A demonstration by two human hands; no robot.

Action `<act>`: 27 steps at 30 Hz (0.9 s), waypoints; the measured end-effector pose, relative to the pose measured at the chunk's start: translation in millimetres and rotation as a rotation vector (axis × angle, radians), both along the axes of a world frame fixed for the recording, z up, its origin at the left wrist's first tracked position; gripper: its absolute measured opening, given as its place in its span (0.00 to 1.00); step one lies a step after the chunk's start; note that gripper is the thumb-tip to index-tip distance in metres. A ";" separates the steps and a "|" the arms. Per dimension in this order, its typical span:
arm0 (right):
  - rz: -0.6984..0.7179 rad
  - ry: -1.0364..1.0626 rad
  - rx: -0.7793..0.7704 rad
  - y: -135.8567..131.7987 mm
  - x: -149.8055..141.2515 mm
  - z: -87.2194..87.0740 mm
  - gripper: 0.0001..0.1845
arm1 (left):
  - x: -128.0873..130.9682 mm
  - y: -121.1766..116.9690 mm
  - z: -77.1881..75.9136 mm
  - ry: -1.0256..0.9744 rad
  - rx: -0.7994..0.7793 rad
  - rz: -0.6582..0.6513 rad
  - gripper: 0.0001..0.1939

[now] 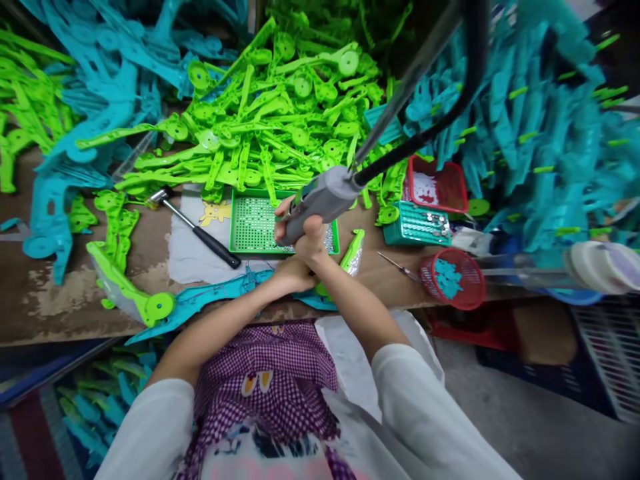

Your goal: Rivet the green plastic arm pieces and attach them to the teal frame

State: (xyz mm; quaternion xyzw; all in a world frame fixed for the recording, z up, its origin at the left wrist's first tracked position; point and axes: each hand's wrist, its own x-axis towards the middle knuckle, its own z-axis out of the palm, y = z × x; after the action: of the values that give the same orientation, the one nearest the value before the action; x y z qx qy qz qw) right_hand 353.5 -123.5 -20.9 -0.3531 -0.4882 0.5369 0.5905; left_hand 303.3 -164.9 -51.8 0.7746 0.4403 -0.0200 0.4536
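Note:
My right hand is wrapped round a grey power screwdriver, which is tilted, with a black cable at its upper end. Its tip is hidden. Below it, my left hand lies at a long blue plastic part along the table's front edge. Its fingers are hidden behind my right wrist. A bright green plastic arm with clear wrap sticks out just right of my wrists. Behind the screwdriver stands a green perforated tray with small metal pieces at its right side.
A hammer lies on a white cloth to the left. Green parts are heaped at the back, blue parts at the right. Red baskets, a teal basket and a thin screwdriver are on the right.

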 end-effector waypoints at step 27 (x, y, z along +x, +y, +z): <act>0.011 -0.027 0.024 -1.4 -4.7 -6.7 0.39 | -0.6 1.9 -1.5 0.026 -0.012 -0.026 0.19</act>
State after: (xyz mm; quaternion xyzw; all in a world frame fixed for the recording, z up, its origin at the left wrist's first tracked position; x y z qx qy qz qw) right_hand 348.8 -124.9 -27.5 -0.3507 -0.5047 0.5295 0.5848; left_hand 302.7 -163.0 -53.3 0.7771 0.4360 -0.0386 0.4523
